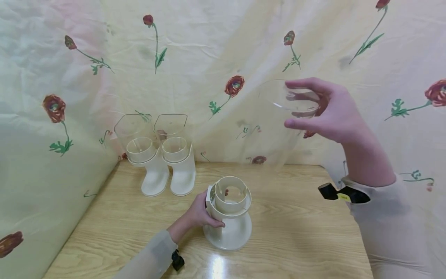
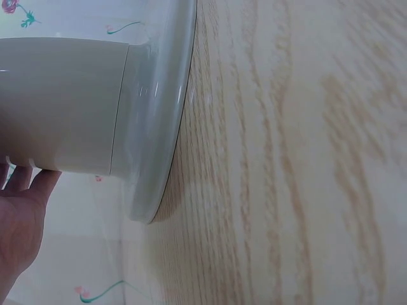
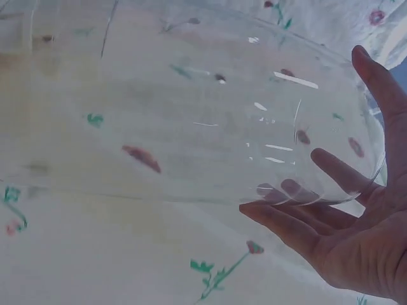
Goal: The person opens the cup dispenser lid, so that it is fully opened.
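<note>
My left hand [image 1: 201,212] grips the side of a white round-based stand [image 1: 234,232], just under its cup-shaped upper part. A smaller ring [image 1: 231,206] sits inside that cup. In the left wrist view my fingertips touch the pale column [image 2: 63,105], whose base [image 2: 159,146] rests on the table. Up at the right, my right hand [image 1: 329,108] holds a clear cylinder [image 3: 191,127] by its upper end, thumb and fingers spread round the wall. The lower part of the cylinder fades against the cloth in the head view.
Two white dispenser-like stands [image 1: 182,180] with clear containers [image 1: 134,128] on top stand side by side at the back left. The wooden table [image 1: 289,224] meets a flowered cloth [image 1: 209,46] behind it and along the left side.
</note>
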Motion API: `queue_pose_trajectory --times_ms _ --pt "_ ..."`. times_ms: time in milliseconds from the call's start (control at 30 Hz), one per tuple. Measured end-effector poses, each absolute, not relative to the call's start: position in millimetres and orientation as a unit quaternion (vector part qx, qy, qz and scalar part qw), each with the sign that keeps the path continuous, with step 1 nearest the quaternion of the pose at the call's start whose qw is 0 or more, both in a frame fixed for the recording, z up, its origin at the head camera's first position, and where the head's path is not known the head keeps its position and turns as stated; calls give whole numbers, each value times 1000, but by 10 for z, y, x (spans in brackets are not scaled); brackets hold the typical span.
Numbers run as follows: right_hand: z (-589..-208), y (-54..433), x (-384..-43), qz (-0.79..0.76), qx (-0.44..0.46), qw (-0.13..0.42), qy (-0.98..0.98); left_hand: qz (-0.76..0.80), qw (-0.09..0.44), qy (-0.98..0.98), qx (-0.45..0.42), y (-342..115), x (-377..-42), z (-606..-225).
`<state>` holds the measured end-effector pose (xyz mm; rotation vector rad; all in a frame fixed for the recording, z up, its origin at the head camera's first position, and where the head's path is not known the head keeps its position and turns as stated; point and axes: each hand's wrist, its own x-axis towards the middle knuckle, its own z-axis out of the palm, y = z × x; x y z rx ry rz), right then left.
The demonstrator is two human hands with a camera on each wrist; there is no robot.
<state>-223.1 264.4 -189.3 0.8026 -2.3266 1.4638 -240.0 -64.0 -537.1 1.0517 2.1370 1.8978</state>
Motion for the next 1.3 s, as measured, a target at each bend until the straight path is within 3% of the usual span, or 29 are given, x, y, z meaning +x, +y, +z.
queue_pose_trajectory --times_ms 300,533,1300 --pt "-1954 2992 -2418 421 161 164 -877 614 46 710 342 -659 -2406 -5363" --pt "-2132 3211 -2575 391 97 145 -904 607 37 716 343 -667 -2411 -5373" --pt "-2663 3736 -2806 339 12 131 -932 612 45 710 346 -651 -2384 -5360"
